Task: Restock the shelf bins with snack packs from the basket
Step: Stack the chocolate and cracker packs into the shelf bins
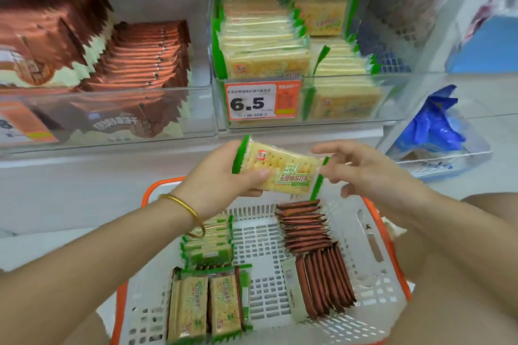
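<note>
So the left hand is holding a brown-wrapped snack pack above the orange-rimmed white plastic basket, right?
Wrong colour: in the head view the left hand holds a green-edged yellow cracker pack, not a brown one, above the orange-rimmed white plastic basket.

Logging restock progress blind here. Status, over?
Left hand grips cracker pack over basket. Right hand open at pack's right end. Cracker bin ahead, nothing between.

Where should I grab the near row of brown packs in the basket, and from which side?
Probably from above: clamp the row of brown packs across its two outer faces. They stand on edge, packed together, with bare basket floor on their left for fingers.
</note>
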### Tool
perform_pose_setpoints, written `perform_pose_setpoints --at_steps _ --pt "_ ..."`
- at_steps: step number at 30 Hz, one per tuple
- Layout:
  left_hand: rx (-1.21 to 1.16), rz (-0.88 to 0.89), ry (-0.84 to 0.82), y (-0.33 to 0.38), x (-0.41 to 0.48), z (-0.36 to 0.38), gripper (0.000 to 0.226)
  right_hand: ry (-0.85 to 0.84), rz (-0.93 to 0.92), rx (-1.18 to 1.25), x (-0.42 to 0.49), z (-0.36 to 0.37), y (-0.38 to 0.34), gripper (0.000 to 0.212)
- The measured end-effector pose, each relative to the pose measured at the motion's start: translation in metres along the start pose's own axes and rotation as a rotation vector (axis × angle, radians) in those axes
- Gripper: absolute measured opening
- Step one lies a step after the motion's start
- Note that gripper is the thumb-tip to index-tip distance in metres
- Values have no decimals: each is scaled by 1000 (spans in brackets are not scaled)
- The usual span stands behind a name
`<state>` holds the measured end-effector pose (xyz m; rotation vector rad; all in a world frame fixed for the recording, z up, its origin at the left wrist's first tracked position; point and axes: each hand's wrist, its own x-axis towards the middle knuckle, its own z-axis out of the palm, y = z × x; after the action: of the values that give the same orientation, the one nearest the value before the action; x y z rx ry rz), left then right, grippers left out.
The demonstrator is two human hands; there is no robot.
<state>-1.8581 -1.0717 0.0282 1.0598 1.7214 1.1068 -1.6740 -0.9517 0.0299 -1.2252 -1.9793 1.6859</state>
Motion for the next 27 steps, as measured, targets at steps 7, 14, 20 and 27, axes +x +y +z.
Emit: perform_pose_setpoints --at_steps 7,14,20,27 --pt "-273 56 -18 33 3 17 28 -148 -79 108 -6 -28 -18 43" --pt "-58 305 276 129 47 -1 19 129 -250 396 36 -95 -74 21" --pt "871 330 267 137 128 -18 40 403 -240 31 147 -120 -101 26" --pt "1128 222 127 126 161 -24 51 479 -223 -235 213 -112 -104 35"
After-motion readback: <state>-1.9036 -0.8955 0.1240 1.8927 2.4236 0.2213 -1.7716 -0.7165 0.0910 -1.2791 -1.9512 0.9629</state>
